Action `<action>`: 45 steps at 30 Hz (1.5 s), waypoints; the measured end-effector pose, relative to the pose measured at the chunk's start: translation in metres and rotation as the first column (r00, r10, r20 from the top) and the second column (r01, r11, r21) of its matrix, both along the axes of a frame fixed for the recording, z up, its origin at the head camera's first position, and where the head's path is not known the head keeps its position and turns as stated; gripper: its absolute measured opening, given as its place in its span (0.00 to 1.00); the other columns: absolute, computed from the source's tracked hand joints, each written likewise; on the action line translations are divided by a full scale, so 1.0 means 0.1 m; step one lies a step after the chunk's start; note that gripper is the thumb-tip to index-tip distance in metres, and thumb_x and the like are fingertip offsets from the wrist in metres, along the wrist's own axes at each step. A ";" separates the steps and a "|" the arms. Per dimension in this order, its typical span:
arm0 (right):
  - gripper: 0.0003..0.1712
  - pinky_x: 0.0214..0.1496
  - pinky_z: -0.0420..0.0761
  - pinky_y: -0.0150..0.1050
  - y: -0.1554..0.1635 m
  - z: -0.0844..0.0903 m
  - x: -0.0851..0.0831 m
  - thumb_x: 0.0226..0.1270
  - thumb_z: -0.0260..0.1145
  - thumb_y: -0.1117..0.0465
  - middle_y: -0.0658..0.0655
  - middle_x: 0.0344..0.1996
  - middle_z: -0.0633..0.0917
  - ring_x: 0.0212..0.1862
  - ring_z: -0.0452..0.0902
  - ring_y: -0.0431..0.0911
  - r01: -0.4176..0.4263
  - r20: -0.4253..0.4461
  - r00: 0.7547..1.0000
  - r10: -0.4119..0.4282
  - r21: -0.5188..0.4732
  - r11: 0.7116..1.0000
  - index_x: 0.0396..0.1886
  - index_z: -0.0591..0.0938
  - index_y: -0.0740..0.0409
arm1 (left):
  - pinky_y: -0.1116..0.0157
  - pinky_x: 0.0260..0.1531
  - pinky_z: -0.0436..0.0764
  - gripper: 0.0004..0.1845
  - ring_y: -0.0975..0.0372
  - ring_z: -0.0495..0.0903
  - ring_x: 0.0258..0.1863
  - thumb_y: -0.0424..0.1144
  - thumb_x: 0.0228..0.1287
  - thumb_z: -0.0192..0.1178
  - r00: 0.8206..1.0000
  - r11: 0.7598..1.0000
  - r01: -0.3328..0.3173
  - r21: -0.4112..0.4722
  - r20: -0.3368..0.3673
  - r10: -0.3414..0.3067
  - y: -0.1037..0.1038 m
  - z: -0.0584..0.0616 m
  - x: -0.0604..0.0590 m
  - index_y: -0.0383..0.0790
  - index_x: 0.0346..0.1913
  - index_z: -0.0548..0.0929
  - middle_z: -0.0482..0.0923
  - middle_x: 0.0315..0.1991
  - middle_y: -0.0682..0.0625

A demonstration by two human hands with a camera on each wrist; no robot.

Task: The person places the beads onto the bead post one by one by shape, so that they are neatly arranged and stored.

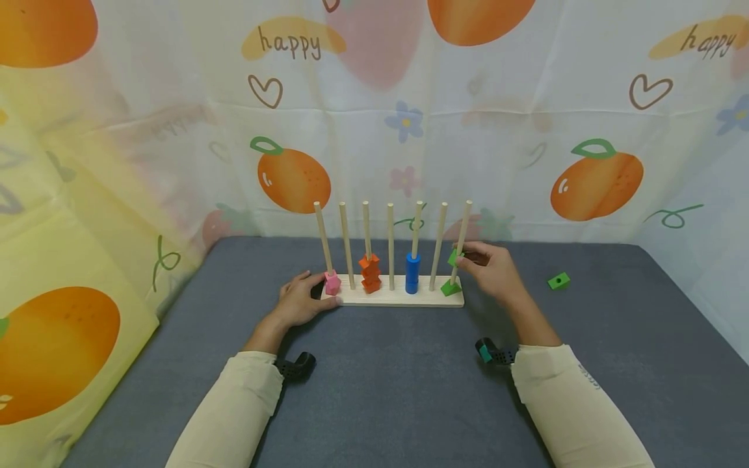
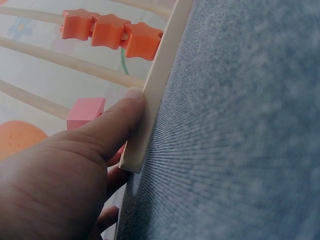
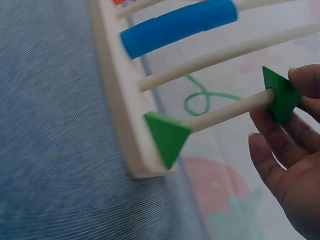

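Observation:
My left hand (image 1: 300, 300) grips the left end of a wooden peg board (image 1: 386, 298), its thumb along the front edge and the fingers behind. Between thumb and fingers of my right hand (image 1: 491, 270) is a green triangular block (image 3: 280, 95), threaded partway down the rightmost peg (image 3: 227, 114). Another green triangular block (image 3: 166, 139) sits at the foot of that same peg. Pink blocks (image 1: 332, 284) are on the leftmost peg, beside my left hand. Orange star-shaped blocks (image 2: 110, 31) are stacked on the third peg, and blue cylinders (image 1: 412, 273) on the fifth.
A loose green block (image 1: 558, 281) with a hole lies on the grey tabletop (image 1: 386, 390), right of the board. Bare upright pegs (image 1: 391, 247) stand between the filled ones. Behind the table hangs a printed cloth (image 1: 480, 130).

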State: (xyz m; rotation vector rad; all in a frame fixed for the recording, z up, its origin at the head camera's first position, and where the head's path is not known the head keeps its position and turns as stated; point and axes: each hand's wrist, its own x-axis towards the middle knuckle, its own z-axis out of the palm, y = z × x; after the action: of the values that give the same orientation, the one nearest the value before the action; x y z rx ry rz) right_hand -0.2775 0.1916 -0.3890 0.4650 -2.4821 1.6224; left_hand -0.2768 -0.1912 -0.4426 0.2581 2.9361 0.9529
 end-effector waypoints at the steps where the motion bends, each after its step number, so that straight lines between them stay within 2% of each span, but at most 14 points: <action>1: 0.19 0.53 0.76 0.53 0.00 -0.03 0.00 0.69 0.63 0.66 0.67 0.50 0.80 0.51 0.79 0.58 -0.005 -0.002 1.000 0.005 0.008 1.000 0.57 0.78 0.70 | 0.41 0.63 0.41 0.42 0.44 0.49 0.71 0.55 0.57 0.68 1.000 1.000 0.001 0.000 -0.001 -0.001 0.00 0.00 0.00 0.37 0.69 0.69 0.67 0.65 0.36; 6: 0.18 0.51 0.77 0.50 0.02 -0.16 0.00 0.69 0.62 0.67 0.66 0.51 0.81 0.51 0.79 0.57 -0.035 0.009 0.999 0.034 0.024 0.999 0.57 0.79 0.68 | 0.41 0.63 0.41 0.42 0.44 0.50 0.71 0.55 0.57 0.68 1.000 1.000 0.008 0.007 -0.010 -0.008 0.01 -0.02 -0.01 0.37 0.69 0.69 0.67 0.65 0.36; 15: 0.18 0.47 0.79 0.43 0.02 -0.29 0.00 0.70 0.60 0.70 0.70 0.51 0.80 0.51 0.78 0.58 -0.068 0.070 0.995 0.068 -0.004 0.998 0.57 0.77 0.73 | 0.41 0.63 0.41 0.42 0.43 0.49 0.71 0.55 0.56 0.68 1.000 1.000 0.011 0.012 -0.001 -0.011 0.02 -0.01 -0.01 0.36 0.69 0.69 0.66 0.65 0.35; 20: 0.17 0.47 0.79 0.45 0.02 -0.34 -0.03 0.69 0.60 0.71 0.70 0.50 0.80 0.50 0.79 0.58 -0.095 0.076 0.992 0.096 -0.024 0.995 0.56 0.78 0.73 | 0.41 0.63 0.41 0.43 0.44 0.50 0.71 0.56 0.56 0.68 1.000 1.000 0.010 0.007 -0.009 -0.010 0.00 0.00 -0.03 0.36 0.69 0.68 0.67 0.65 0.35; 28: 0.16 0.46 0.79 0.49 -0.01 -0.39 -0.06 0.70 0.60 0.71 0.67 0.48 0.82 0.47 0.80 0.57 -0.108 0.061 0.992 0.107 0.007 0.994 0.55 0.80 0.71 | 0.40 0.62 0.42 0.42 0.43 0.50 0.70 0.56 0.56 0.68 1.000 1.000 0.004 -0.005 -0.020 -0.004 -0.05 0.01 -0.03 0.36 0.69 0.69 0.68 0.64 0.35; 32: 0.16 0.50 0.76 0.53 0.03 -0.31 -0.04 0.70 0.59 0.71 0.64 0.49 0.82 0.51 0.79 0.58 -0.090 0.036 0.995 0.089 0.042 0.995 0.55 0.80 0.68 | 0.40 0.62 0.42 0.42 0.43 0.51 0.70 0.56 0.56 0.68 1.000 1.000 0.004 -0.010 -0.022 -0.004 -0.05 0.02 -0.02 0.35 0.69 0.69 0.68 0.64 0.36; 36: 0.17 0.52 0.75 0.54 0.12 -0.13 0.01 0.70 0.59 0.70 0.65 0.52 0.81 0.53 0.77 0.59 -0.071 0.000 0.997 0.071 0.084 0.994 0.57 0.79 0.67 | 0.40 0.62 0.42 0.42 0.43 0.50 0.70 0.56 0.56 0.68 1.000 1.000 0.004 -0.012 -0.009 -0.004 -0.04 0.02 -0.02 0.35 0.69 0.69 0.68 0.65 0.36; 39: 0.19 0.51 0.77 0.49 0.20 0.04 0.08 0.70 0.59 0.70 0.66 0.53 0.80 0.54 0.76 0.58 -0.073 -0.026 0.997 0.076 0.095 0.993 0.60 0.77 0.67 | 0.40 0.62 0.42 0.43 0.43 0.50 0.70 0.57 0.56 0.68 1.000 1.000 0.004 -0.018 -0.006 -0.004 -0.03 0.01 -0.02 0.36 0.69 0.69 0.68 0.65 0.36; 42: 0.20 0.49 0.78 0.38 0.30 0.20 0.16 0.70 0.60 0.69 0.66 0.53 0.80 0.55 0.76 0.58 -0.074 -0.073 0.994 0.082 0.110 0.991 0.61 0.76 0.67 | 0.40 0.62 0.42 0.43 0.43 0.50 0.70 0.57 0.56 0.68 1.000 1.000 0.004 -0.018 -0.007 -0.005 -0.02 0.00 -0.02 0.36 0.69 0.69 0.68 0.65 0.36; 45: 0.21 0.46 0.75 0.29 0.42 0.33 0.24 0.70 0.61 0.69 0.65 0.53 0.80 0.53 0.77 0.54 -0.045 -0.150 0.986 0.067 0.142 0.989 0.61 0.76 0.66 | 0.41 0.63 0.41 0.43 0.43 0.50 0.70 0.57 0.56 0.68 1.000 1.000 0.005 -0.017 -0.003 -0.005 -0.01 -0.01 -0.03 0.36 0.69 0.69 0.68 0.65 0.36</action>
State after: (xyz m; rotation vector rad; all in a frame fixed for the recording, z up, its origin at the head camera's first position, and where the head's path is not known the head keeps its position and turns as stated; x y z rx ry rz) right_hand -0.2532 0.2337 -0.3563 0.6576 -2.4950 1.3805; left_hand -0.2799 -0.1926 -0.4435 0.2664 2.9436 0.9278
